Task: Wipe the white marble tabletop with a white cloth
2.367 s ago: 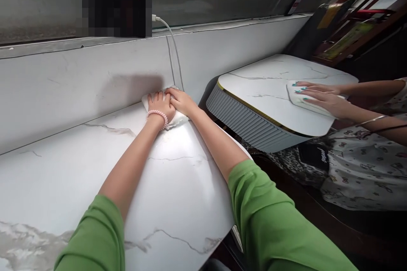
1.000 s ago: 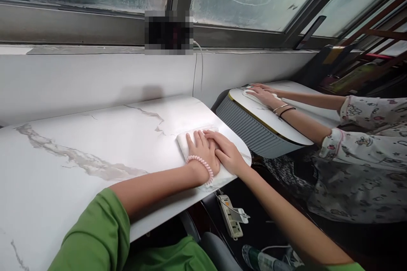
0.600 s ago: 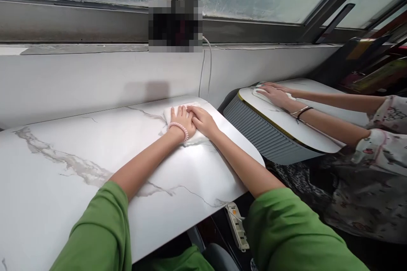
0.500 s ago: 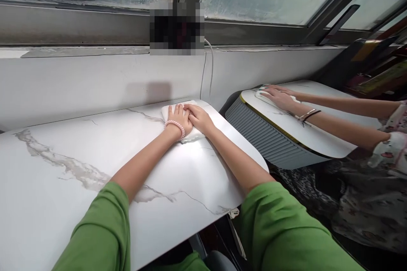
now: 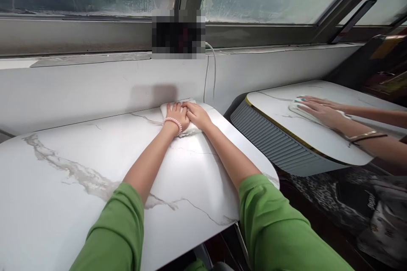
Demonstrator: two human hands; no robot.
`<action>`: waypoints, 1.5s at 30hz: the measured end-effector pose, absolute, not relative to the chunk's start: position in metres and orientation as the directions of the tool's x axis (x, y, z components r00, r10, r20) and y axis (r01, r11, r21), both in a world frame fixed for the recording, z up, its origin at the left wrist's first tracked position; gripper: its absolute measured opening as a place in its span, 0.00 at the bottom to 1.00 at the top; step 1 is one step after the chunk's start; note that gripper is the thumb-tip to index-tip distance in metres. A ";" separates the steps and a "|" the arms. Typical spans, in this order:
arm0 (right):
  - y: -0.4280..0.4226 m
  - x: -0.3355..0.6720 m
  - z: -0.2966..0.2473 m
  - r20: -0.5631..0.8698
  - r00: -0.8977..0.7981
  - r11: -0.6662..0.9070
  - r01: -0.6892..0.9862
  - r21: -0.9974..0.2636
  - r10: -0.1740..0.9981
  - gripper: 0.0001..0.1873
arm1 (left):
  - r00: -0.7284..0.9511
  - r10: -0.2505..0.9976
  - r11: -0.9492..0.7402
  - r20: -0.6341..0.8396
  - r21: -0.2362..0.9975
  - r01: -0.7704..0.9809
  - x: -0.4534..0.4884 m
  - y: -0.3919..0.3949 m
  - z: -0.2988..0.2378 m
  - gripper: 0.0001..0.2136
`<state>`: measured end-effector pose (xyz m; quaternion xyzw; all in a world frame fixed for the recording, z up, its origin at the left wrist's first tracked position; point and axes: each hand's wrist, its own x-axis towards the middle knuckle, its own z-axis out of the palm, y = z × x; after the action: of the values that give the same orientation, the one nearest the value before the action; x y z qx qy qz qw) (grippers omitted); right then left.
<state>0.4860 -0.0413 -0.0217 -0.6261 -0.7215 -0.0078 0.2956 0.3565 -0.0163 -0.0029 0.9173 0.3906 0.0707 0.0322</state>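
A folded white cloth (image 5: 189, 130) lies on the white marble-patterned tabletop (image 5: 95, 228), close to the wall. My left hand (image 5: 177, 115), with a pink beaded bracelet (image 5: 172, 120) at the wrist, presses flat on it with the fingers spread. Beside it, my right hand (image 5: 197, 115) rests palm down on the cloth, its fingertips meeting the left hand. Much of the cloth is covered by both hands.
To the right stands a second marble-patterned table (image 5: 270, 101) with a ribbed side. A co-worker's hands (image 5: 324, 110) press another white cloth (image 5: 295, 109) there. A white cable (image 5: 214, 72) hangs down the wall below the windows.
My hands and the cloth have shifted slightly left and toward the wall. The co-worker's hands and cloth have moved right, away from their table's left end. The view has shifted a little.
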 end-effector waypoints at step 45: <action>-0.105 0.356 -0.021 0.335 0.018 0.155 0.862 -0.483 0.942 0.25 | 0.695 0.706 -0.708 0.136 0.156 0.689 0.228 -0.067 -0.006 0.23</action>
<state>0.3565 -0.1050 -0.0207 -0.6466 -0.6974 0.0666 0.3018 0.2275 -0.0670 -0.0059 0.9193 0.3795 0.0932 0.0464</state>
